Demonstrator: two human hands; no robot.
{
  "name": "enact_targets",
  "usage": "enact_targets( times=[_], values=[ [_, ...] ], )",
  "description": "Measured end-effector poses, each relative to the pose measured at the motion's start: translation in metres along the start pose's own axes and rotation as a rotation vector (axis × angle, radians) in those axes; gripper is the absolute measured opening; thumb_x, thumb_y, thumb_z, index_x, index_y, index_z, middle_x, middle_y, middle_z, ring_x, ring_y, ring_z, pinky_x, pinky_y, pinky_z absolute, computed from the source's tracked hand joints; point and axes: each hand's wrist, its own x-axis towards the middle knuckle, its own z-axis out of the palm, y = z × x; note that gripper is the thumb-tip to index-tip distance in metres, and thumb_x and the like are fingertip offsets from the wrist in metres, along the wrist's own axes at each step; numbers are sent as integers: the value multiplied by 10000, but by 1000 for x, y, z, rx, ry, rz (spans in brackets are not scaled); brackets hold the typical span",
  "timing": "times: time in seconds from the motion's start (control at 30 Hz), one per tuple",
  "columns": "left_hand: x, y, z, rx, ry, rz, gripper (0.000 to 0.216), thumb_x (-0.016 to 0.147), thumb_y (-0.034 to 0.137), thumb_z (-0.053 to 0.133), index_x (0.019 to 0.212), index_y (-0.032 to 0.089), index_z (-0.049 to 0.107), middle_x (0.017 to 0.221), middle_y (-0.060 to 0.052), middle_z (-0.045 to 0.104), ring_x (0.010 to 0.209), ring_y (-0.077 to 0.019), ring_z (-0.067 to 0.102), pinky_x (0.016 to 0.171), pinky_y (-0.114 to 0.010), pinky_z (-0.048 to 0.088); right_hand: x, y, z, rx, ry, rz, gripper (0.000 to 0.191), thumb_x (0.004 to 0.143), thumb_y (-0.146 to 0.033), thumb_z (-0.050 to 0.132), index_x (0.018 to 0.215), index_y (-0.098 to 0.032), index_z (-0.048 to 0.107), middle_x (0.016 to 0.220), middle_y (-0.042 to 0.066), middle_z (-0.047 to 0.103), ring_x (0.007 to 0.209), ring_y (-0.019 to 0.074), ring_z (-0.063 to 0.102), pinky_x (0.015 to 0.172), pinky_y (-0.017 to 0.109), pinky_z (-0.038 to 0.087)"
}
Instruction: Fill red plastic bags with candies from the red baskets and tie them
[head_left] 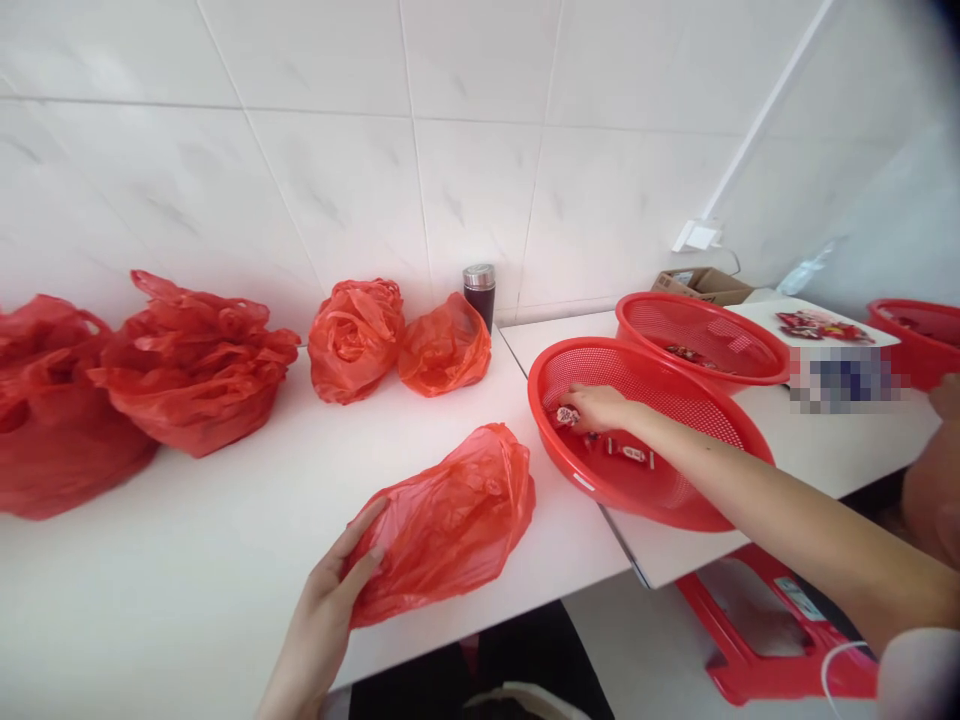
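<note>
A thin red plastic bag (457, 520) lies on its side at the table's front edge, its mouth facing the red basket. My left hand (341, 575) is closed on the bag's near end, thumb on top. Inside the oval red plastic basket (652, 365), my right hand (604, 408) reaches down to the left side. Its fingertips close around a wrapped candy (568, 415) with a white and red wrapper. Another wrapped candy (630, 453) rests on the basket floor, and a further one is partly hidden under my hand.
Knotted red bags (202, 370) and crumpled red bags (356, 345) stand along the wall beside a dark thermos (480, 290). A second red basket (701, 325), a white scale (870, 335) bearing candies and a cardboard box (705, 285) stand right. A red stool (780, 640) is below; another person's hand (946, 398) shows.
</note>
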Motion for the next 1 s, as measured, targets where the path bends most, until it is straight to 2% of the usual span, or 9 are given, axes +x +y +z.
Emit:
enact_targets(
  times=[0.17, 0.23, 0.3, 0.43, 0.53, 0.67, 0.77, 0.87, 1.0],
  values=[
    [-2, 0, 1, 253, -16, 136, 538, 831, 465, 583, 1347, 327, 522, 1484, 2, 434, 1424, -244, 257, 1162, -414, 204, -26, -8, -51, 114, 241, 46, 299, 762, -410, 630, 988, -223, 572, 1083, 79, 582, 903, 247, 612, 685, 318, 451],
    [-1, 0, 4, 286, -50, 169, 548, 849, 458, 562, 1376, 329, 485, 1497, -2, 415, 1431, -242, 236, 1169, -425, 172, -48, -39, -69, 405, 393, -49, 313, 755, -443, 656, 960, -236, 542, 998, 45, 595, 853, 216, 612, 696, 316, 468],
    [1, 0, 11, 299, -76, 199, 567, 865, 448, 545, 1408, 326, 438, 1514, -6, 387, 1434, -235, 226, 1174, -424, 155, -70, -85, -71, 734, 345, -229, 316, 801, -483, 617, 999, -259, 515, 907, 13, 605, 756, 186, 616, 648, 312, 483],
    [0, -2, 24, 301, -74, 278, 650, 901, 419, 503, 1493, 316, 257, 1575, -7, 252, 1449, -211, 173, 1182, -394, 141, -80, -173, -19, 765, 377, -317, 318, 765, -486, 664, 946, -268, 519, 1020, 14, 577, 818, 185, 607, 678, 319, 489],
    [-8, -4, 26, 335, -64, 329, 681, 915, 398, 484, 1514, 327, 168, 1600, 16, 154, 1463, -207, 86, 1193, -379, 85, -63, -194, 32, 568, 256, -196, 351, 787, -472, 642, 1048, -262, 538, 1106, 68, 569, 902, 247, 620, 710, 366, 491],
    [-17, -1, 19, 339, -4, 350, 678, 914, 370, 484, 1512, 342, 166, 1606, 33, 114, 1465, -217, 58, 1195, -393, 50, -58, -186, 47, 484, 148, -205, 466, 733, -512, 698, 1125, -287, 584, 1253, 111, 554, 1027, 347, 612, 780, 440, 504],
    [-18, 3, 17, 294, 49, 370, 676, 886, 347, 529, 1498, 337, 240, 1592, 33, 187, 1461, -229, 99, 1195, -385, 53, -81, -177, 11, 414, 159, -317, 464, 803, -581, 604, 1222, -392, 542, 1432, 16, 445, 1200, 350, 525, 879, 466, 499],
    [-16, 7, 19, 213, 143, 393, 667, 839, 347, 592, 1461, 335, 348, 1555, 24, 300, 1447, -237, 176, 1193, -372, 85, -104, -154, -40, 469, 253, -414, 339, 890, -548, 503, 1193, -406, 554, 1366, -26, 518, 1201, 271, 537, 896, 400, 510],
    [-16, 12, 18, 134, 215, 282, 674, 788, 380, 650, 1418, 359, 411, 1508, 3, 384, 1415, -265, 268, 1166, -416, 215, -98, -81, -69, 338, 382, -101, 371, 908, -457, 488, 1254, -326, 519, 1282, 40, 578, 1098, 274, 591, 841, 397, 503]
  ],
)
